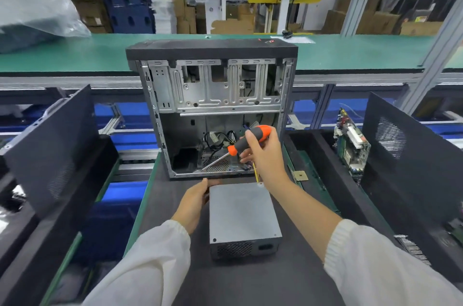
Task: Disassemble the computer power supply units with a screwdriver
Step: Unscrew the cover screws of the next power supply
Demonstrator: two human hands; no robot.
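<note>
The power supply unit [244, 218], a grey metal box with a perforated near face, is seen lying flat on the dark mat [250, 280] at lower centre of the frame, just in front of the open computer case [213, 108].

At far left a dark perforated side panel [50, 145] is stood on edge. Right of it, the left hand [194, 203] is laid against the left far corner of the unit, fingers fairly straight and touching its side; nothing is clasped. A white sleeve [150, 263] covers that arm.

At centre the case is stood upright with its side off, loose cables [220, 140] visible in its lower bay. The screwdriver [240, 146], orange and grey in the handle, is gripped by the right hand [265, 155], fingers curled round it, the shaft slanted down-left into the case bottom.

At right a circuit board [352, 145] is stood on edge beside another dark panel [411, 155].
</note>
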